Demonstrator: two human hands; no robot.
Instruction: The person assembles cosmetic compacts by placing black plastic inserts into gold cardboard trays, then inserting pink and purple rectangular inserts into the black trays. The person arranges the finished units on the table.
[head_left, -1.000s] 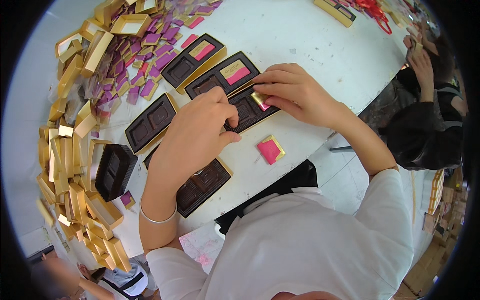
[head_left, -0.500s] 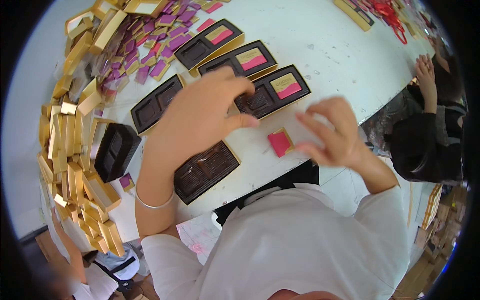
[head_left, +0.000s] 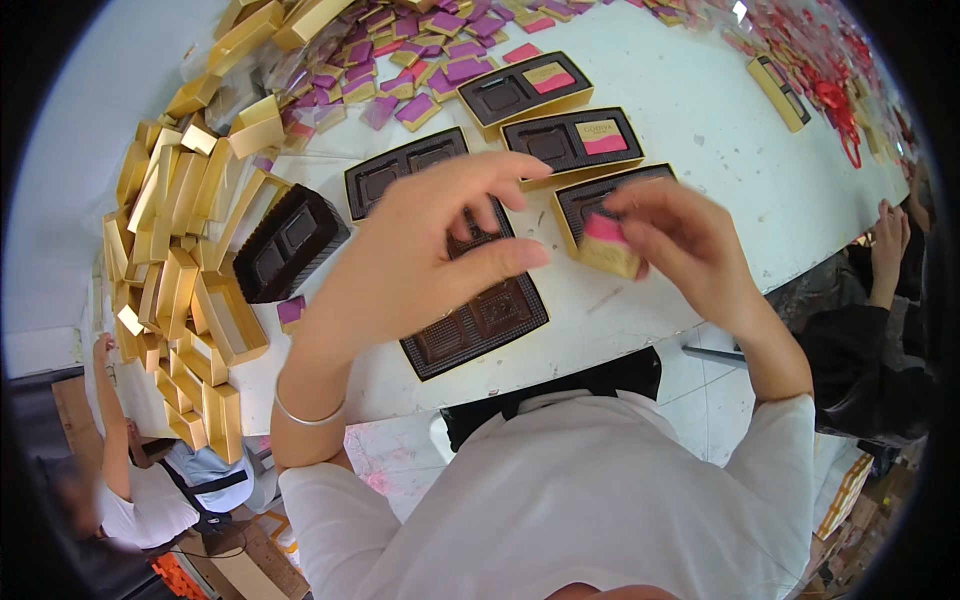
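Note:
In my right hand (head_left: 690, 250), between thumb and fingers, is a small square packet (head_left: 612, 250) in gold and pink, tilted over the front edge of a gold box with a dark two-hollow tray (head_left: 582, 200). That hand covers much of the box. My left hand (head_left: 425, 245) hovers with fingers apart and nothing in it, above another dark tray (head_left: 475, 325). Behind it, partly covered, lies a gold box with bare hollows (head_left: 380, 180). Two further boxes, a middle one (head_left: 540, 142) and a far one (head_left: 495, 97), each hold one gold-and-pink packet in the right hollow.
Loose purple, pink and gold packets (head_left: 465, 70) spread along the far side. Empty gold box sleeves (head_left: 180, 275) pile up at the left, beside a tilted dark tray (head_left: 290, 240). Red ribbon (head_left: 835, 105) lies at far right. Another person's hand (head_left: 888, 240) rests at the right edge.
The packet that lay on the table is now in my right hand, lifted to the nearest box. My left hand stays open. The whole view has shifted, with the boxes now further right.

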